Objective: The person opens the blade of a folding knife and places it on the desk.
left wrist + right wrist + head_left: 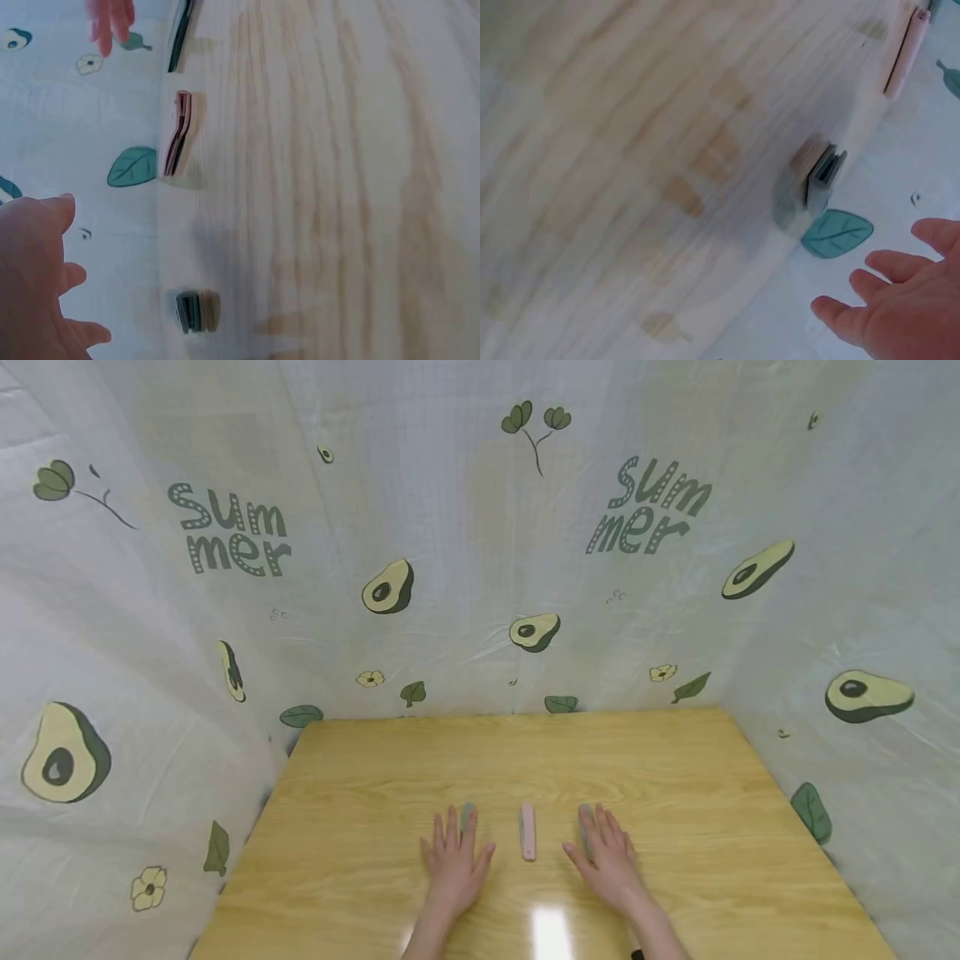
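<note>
Three slim bar-shaped things lie apart in a row on the table. The middle one is pink (528, 833), with a grey strip along one side and a small hole at its near end; layered edges show on this pink bar (180, 131) in the left wrist view. My left hand (453, 856), fingers spread, is over a grey-green bar (467, 812) and partly hides it. Over the other grey-green bar (586, 814) is my right hand (609, 860), also with straight fingers. The right wrist view shows the layered end of that bar (825, 178). Neither hand grips anything.
The wood-grain table (360, 760) meets a pale cloth (450, 527) printed with avocados, leaves and lettering at its back and both sides. A bright light reflection (551, 931) shows on the near tabletop between the forearms.
</note>
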`<action>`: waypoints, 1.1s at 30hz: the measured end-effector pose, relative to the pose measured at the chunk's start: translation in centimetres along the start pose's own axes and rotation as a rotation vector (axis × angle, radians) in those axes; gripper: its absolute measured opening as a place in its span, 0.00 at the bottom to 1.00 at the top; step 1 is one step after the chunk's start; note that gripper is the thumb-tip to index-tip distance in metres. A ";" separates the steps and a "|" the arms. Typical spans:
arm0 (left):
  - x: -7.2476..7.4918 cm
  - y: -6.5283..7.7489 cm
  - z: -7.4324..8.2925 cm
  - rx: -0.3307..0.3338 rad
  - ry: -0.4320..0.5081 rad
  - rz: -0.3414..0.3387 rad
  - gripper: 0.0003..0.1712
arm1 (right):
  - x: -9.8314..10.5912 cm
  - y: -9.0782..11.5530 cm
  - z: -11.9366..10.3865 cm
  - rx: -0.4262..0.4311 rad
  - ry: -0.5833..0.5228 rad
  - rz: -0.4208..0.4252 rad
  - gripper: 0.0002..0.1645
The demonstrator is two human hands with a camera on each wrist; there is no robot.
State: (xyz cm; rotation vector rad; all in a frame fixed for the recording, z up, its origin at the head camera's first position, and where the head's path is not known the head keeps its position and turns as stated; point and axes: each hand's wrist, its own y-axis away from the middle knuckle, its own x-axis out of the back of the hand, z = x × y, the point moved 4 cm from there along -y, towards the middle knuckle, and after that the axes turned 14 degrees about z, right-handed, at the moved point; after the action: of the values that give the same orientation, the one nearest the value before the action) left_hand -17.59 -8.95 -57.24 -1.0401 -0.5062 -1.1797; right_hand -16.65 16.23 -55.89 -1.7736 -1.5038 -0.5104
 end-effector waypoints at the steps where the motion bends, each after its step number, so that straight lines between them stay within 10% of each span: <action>1: -0.1 0.0 0.1 0.006 0.013 -0.006 0.35 | -0.2 0.0 -0.1 0.004 -0.005 0.002 0.44; 15: -1.6 -1.0 1.8 -0.001 0.344 0.010 0.31 | -2.2 -1.1 -0.7 -0.112 -0.211 -0.003 0.42; 33: -4.4 -3.0 2.7 0.258 0.533 -0.057 0.28 | -4.7 -3.6 -1.6 -0.237 -0.329 -0.043 0.35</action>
State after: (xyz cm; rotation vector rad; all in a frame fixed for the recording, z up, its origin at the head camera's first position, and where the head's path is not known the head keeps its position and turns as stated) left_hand -21.37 -4.48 -58.27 -0.4637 -0.2557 -1.3415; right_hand -20.93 12.03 -57.22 -2.0915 -1.7676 -0.4490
